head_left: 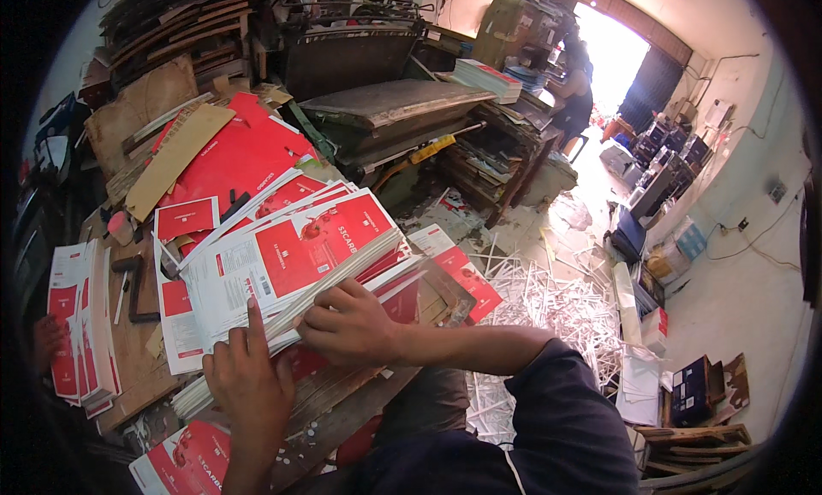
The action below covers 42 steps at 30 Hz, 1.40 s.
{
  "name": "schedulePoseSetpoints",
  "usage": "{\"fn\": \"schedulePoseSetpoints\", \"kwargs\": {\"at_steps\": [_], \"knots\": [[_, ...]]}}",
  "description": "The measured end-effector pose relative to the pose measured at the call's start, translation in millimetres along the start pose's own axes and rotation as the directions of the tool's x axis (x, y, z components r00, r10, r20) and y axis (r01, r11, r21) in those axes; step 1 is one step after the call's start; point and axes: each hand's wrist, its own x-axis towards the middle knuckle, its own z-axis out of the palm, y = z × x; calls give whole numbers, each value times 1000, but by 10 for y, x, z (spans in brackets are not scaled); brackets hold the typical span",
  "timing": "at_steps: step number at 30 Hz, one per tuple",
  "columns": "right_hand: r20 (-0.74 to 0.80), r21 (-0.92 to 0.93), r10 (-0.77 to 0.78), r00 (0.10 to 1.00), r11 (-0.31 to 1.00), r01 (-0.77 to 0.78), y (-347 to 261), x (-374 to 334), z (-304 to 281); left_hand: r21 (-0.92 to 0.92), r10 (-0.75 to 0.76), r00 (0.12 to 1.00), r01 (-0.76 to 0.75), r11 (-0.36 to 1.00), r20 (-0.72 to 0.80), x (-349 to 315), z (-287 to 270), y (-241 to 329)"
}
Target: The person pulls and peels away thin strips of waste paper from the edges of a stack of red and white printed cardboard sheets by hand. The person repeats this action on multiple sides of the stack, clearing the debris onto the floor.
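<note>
A thick stack of printed red-and-white card sheets [291, 247] lies on the workbench in front of me, its top sheets slightly fanned. My left hand [248, 384] rests at the stack's near left edge. Its index finger is stretched onto the white part of the top sheet, and the other fingers bend over the edge. My right hand [349, 324] is curled closed against the stack's near long side, fingers at the sheet edges. How many sheets it grips is hidden.
Another person's hand [49, 336] touches a second sheet stack [79, 324] at far left. More printed sheets [184, 461] lie low in front. White paper offcuts [548, 341] cover the floor at right. A heavy machine [385, 110] stands behind; a person [575, 92] is near the doorway.
</note>
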Motion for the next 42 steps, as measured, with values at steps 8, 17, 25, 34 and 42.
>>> {"fn": "schedulePoseSetpoints", "kwargs": {"at_steps": [8,17,25,34,42], "knots": [[-188,11,2,982,1000,0,7,-126,134,-1,57,996,-57,998,-64,-5,55,-56],[274,371,76,959,911,-178,157,355,-179,27,36,972,-30,999,-231,-27,163,-123],[546,444,22,838,840,-312,242,608,-310,-146,92,991,-105,984,-94,20,71,-245],[546,459,11,838,832,-311,265,670,-235,-168,94,994,-101,981,-47,74,62,-305],[690,289,7,723,914,-285,208,779,-269,-203,90,995,-97,974,-43,48,72,-299]]}}
